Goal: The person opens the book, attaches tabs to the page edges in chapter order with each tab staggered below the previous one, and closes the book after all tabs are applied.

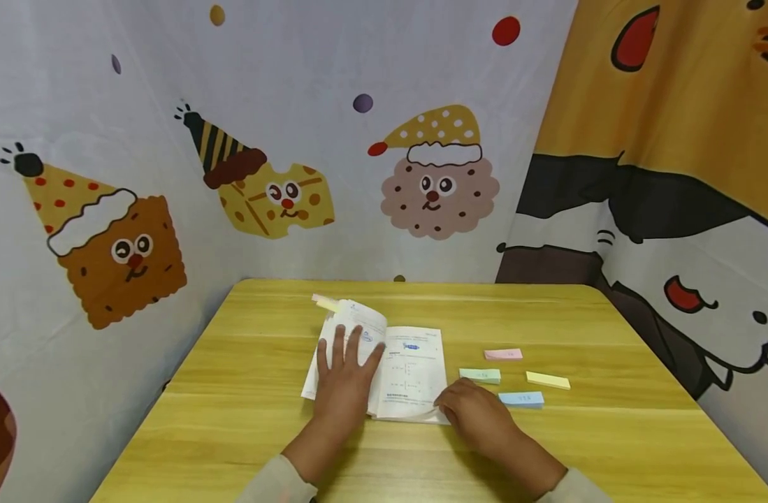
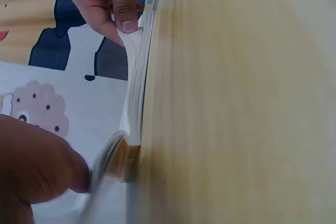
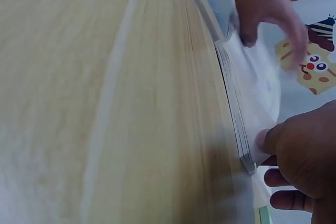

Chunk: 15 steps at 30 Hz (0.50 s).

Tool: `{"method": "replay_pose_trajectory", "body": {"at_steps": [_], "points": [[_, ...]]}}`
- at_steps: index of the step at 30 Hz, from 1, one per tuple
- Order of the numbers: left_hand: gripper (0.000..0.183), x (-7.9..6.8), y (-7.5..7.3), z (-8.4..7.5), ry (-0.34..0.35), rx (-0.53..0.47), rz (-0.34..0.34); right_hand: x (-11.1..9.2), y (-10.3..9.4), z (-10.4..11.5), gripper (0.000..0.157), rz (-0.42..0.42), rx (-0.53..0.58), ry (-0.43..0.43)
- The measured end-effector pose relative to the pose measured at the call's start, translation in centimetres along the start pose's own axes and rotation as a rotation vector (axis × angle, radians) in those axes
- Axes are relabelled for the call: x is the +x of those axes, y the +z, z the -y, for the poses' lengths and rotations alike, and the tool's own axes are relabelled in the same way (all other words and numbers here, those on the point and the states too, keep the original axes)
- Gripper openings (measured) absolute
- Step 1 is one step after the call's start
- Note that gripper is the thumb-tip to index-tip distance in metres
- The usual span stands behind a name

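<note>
An open book (image 1: 415,374) with printed text and blue scribbled marks lies on the table. My left hand (image 1: 344,384) is spread over its left-hand pages, fingers straight and apart. A pink and a yellow tab (image 1: 328,304) stick out from the top of those pages. At the lower right corner of the book, my right hand (image 1: 478,416) pinches a page. In the left wrist view, the right thumb presses on the lifted page edge (image 2: 133,45). The right wrist view has the thumb on top of the page corner (image 3: 257,153), with other fingers lower down.
To the right of the book lie four small strips: pink (image 1: 503,354), green (image 1: 480,376), yellow (image 1: 548,380) and blue (image 1: 520,399). The green and blue ones are close to my right hand. A patterned curtain (image 1: 333,258) hangs behind the wooden table (image 1: 233,419).
</note>
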<state>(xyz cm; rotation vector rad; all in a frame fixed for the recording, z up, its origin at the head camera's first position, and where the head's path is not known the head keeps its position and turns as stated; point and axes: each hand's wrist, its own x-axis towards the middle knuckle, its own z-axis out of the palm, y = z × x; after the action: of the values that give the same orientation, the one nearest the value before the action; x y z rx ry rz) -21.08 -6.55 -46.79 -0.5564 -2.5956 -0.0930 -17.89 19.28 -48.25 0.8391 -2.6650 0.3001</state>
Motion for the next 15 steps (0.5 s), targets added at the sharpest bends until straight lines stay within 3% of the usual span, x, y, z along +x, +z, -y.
{"method": "replay_pose_trajectory", "body": {"at_steps": [3, 5, 6, 11, 15], "points": [[0.032, -0.15, 0.09, -0.17, 0.161, 0.049, 0.078, 0.09, -0.08, 0.05, 0.01, -0.022, -0.018, 0.002], [0.008, -0.3, 0.11, -0.36, 0.215, 0.029, 0.122, 0.21, -0.11, 0.1, 0.009, -0.041, -0.031, 0.004], [0.006, -0.36, 0.1, -0.47, 0.222, 0.01, 0.142, 0.29, -0.14, 0.15, 0.009, -0.055, -0.034, 0.004], [0.047, -0.61, 0.0, -0.83, 0.182, -0.09, 0.237, 0.53, -0.25, 0.34, 0.014, -0.134, -0.026, 0.015], [0.04, -0.62, 0.04, -0.85, 0.176, -0.091, 0.254, 0.48, -0.42, 0.52, 0.032, -0.178, -0.015, 0.059]]}}
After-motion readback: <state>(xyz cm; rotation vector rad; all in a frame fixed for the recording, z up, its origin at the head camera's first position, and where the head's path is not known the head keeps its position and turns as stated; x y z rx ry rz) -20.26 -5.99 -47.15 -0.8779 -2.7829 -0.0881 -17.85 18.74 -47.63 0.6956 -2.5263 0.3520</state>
